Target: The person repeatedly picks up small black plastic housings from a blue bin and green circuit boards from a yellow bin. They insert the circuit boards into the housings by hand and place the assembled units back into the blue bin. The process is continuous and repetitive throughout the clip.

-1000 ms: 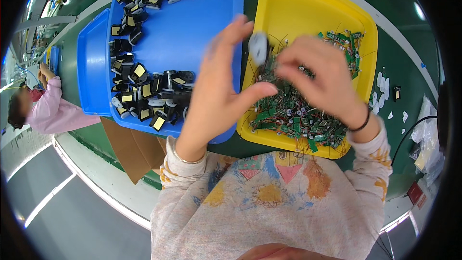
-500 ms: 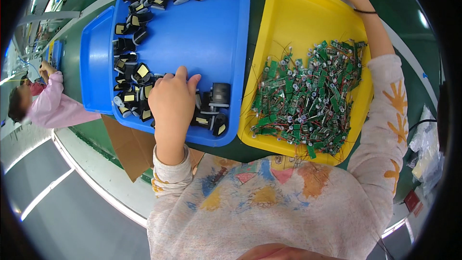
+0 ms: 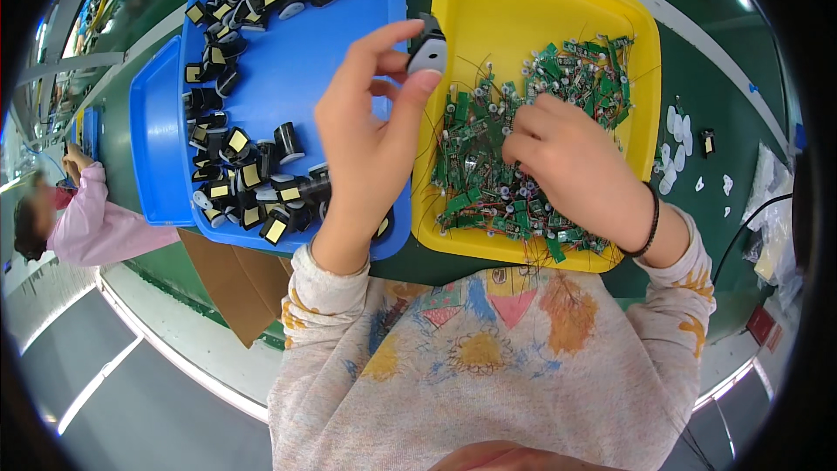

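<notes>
Pinching a black-and-grey part (image 3: 429, 52) at upper centre, the left hand (image 3: 366, 126) is apart from the right hand (image 3: 567, 166), curled over green boards (image 3: 479, 174) right of centre, its grip hidden.

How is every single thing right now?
Left hand, pinching a black-grey plastic part
Right hand, curled over heaped green circuit boards
Large blue plastic tray, partly filled
Yellow plastic tray, partly filled
White oval pieces, loose on green tabletop
Clear plastic wrapping, crumpled
</notes>
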Available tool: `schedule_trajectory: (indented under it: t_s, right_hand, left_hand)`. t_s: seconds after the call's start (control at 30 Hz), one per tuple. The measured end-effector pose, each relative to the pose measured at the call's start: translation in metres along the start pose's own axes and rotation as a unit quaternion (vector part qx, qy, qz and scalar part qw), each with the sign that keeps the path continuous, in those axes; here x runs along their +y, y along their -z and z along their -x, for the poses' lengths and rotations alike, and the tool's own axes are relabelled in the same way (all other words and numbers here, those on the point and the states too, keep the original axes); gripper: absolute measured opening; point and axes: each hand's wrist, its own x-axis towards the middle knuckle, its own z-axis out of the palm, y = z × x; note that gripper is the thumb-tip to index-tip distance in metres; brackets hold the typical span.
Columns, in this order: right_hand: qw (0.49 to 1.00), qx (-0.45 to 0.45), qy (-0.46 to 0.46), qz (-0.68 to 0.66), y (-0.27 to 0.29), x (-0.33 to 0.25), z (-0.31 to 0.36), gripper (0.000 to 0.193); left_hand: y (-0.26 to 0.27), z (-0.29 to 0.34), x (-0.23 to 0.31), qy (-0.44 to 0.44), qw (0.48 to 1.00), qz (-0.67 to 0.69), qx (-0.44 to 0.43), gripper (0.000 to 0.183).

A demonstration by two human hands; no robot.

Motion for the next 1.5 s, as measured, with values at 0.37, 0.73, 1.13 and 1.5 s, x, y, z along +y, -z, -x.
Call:
schedule_trajectory:
  t_s: [0.37, 0.73, 1.13, 1.5]
  right_hand:
    - [0.978, -0.026, 0.118, 0.168, -0.020, -0.007, -0.003, 0.006]
    - [0.871, 0.133, -0.047, -0.470, 0.021, -0.002, -0.008, 0.018]
    - [0.689, 0.280, -0.042, -0.667, -0.026, -0.003, -0.029, 0.020]
    - [0.867, 0.419, 0.040, -0.268, -0.023, -0.004, -0.025, 0.020]
  left_hand:
    - [-0.004, 0.010, -0.010, 0.130, 0.973, 0.190, -0.035, 0.020]
    - [-0.004, 0.018, -0.001, 0.141, 0.954, 0.259, -0.057, 0.026]
    - [-0.007, 0.025, 0.004, 0.172, 0.907, 0.368, -0.111, 0.027]
    - [-0.009, 0.025, -0.001, 0.122, 0.926, 0.353, -0.060, 0.023]
